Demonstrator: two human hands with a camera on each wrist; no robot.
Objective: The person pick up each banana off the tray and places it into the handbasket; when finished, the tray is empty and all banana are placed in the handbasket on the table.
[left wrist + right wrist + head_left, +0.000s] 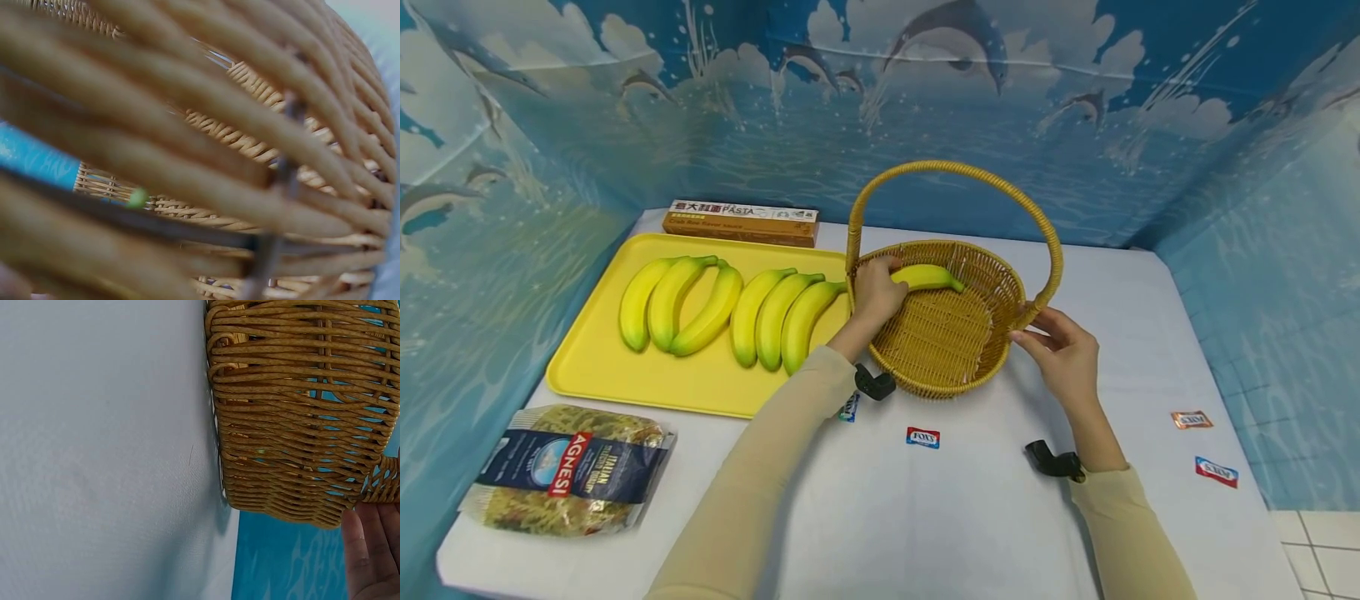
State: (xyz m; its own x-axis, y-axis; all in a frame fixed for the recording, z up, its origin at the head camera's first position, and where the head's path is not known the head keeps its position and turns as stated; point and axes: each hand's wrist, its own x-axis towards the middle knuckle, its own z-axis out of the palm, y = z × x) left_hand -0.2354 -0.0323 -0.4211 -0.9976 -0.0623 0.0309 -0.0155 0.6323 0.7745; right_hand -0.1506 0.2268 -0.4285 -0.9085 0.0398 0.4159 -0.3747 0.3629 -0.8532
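Note:
A round wicker basket (940, 350) with a tall arched handle stands near the middle of the table. My left hand (878, 292) reaches over its left rim and grips a banana (928, 277), whose green-tipped end points right inside the basket. In the left wrist view, the basket's weave (206, 131) fills most of the picture and hides the hand's hold; a small green tip (137, 198) shows through a gap. At the right side, my right hand (1063, 350) holds the basket by its rim at the handle's base, with its fingers (369, 544) against the weave in the right wrist view.
Left of the basket, a yellow tray (647, 379) bears several bananas (681, 304) in two groups. A pasta box (741, 223) lies behind it, and a bag of pasta (568, 471) in front. Small wrapped candies (922, 437) lie on the white table, some at the right edge.

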